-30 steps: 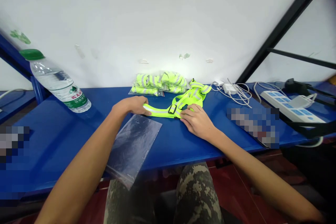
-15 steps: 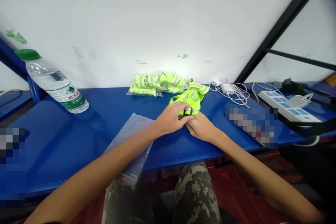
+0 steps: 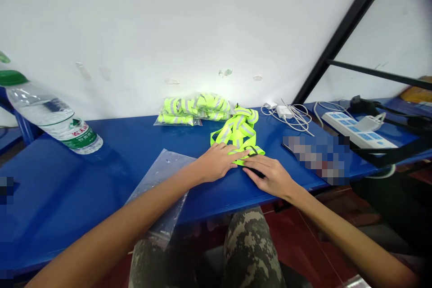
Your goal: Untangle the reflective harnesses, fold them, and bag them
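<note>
A loose neon-yellow reflective strap (image 3: 238,129) with grey stripes lies bunched on the blue table, a black buckle (image 3: 251,150) near its front end. My left hand (image 3: 218,162) has its index finger stretched along the front of the strap, and the strap's edge sits between finger and thumb. My right hand (image 3: 270,174) is closed at the same end, just below the buckle, fingertips and thumb close together; what lies under its fingers is partly hidden. Under my left forearm is a clear plastic bag (image 3: 158,184), flat and overhanging the table's front edge.
Bagged reflective straps (image 3: 178,110) lie against the wall. A water bottle (image 3: 57,117) stands at left. White cables (image 3: 297,117), a blurred-out flat object (image 3: 317,159) and a power strip (image 3: 357,130) are at right. A black frame bar (image 3: 347,31) slants upward there.
My hands have come apart from their overlapped position; the right moved toward me and now lies beside the left. The strap's buckle end now lies lower and flatter. The view has shifted slightly right.
</note>
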Tool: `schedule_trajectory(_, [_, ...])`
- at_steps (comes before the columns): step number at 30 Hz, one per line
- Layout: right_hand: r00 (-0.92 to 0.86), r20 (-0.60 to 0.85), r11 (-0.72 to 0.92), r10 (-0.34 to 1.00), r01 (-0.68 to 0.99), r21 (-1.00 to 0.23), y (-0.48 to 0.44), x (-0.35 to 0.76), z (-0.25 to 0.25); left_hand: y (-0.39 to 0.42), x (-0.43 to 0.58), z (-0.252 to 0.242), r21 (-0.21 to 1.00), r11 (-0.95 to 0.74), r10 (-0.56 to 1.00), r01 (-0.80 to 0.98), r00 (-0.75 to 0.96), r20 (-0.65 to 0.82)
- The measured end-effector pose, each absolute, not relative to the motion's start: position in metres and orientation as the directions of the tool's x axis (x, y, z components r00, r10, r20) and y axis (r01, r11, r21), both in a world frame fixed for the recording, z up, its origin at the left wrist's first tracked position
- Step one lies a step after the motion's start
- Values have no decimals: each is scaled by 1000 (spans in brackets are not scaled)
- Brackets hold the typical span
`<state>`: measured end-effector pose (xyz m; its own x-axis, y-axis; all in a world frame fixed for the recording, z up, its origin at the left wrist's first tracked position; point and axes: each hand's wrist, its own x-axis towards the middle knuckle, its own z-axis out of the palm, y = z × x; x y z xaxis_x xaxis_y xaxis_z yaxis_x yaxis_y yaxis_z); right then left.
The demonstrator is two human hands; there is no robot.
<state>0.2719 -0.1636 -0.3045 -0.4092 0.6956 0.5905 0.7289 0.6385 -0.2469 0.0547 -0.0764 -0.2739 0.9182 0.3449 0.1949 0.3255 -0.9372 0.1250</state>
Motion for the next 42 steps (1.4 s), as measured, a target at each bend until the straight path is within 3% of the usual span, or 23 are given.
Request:
schedule_trajectory(4, [-273, 666, 489, 694, 858, -157, -171, 278, -304, -82, 59, -280, -14, -928, 361, 373, 905, 226])
schedule_trajectory(10, [-372, 455, 495, 809, 849, -185, -167, 278, -303, -90, 61, -286, -119, -907, 359, 405, 889, 286])
schedule_trajectory(16, [-359, 541, 519, 761, 837, -175, -160, 270, -306, -93, 63, -283, 40, -921, 374, 387, 851, 368])
schedule_trajectory(21, [-428, 512, 565, 745, 812, -144, -154, 261, -301, -89, 61, -279, 196, -872, 487, 449, 751, 446])
schedule_trajectory(27, [-334, 458, 489, 824, 827, -277, -148, 260, -298, -85, 55, -271, 62, -821, 467, 567, 606, 644])
schedule_trajectory(30, [-301, 405, 461, 864, 797, -392, -146, 261, -298, -82, 56, -274, 89, -792, 517, 604, 586, 625])
schedule_trajectory(34, [-303, 344, 448, 889, 735, -508, -148, 256, -296, -79, 62, -280, 246, -738, 642, 629, 541, 543])
schedule_trajectory(38, [-258, 322, 400, 911, 744, -535, -151, 249, -296, -78, 64, -281, 334, -659, 742, 674, 508, 438])
schedule_trajectory(42, [-246, 371, 415, 896, 761, -498, -150, 247, -298, -80, 64, -280, 278, -615, 770, 738, 486, 412])
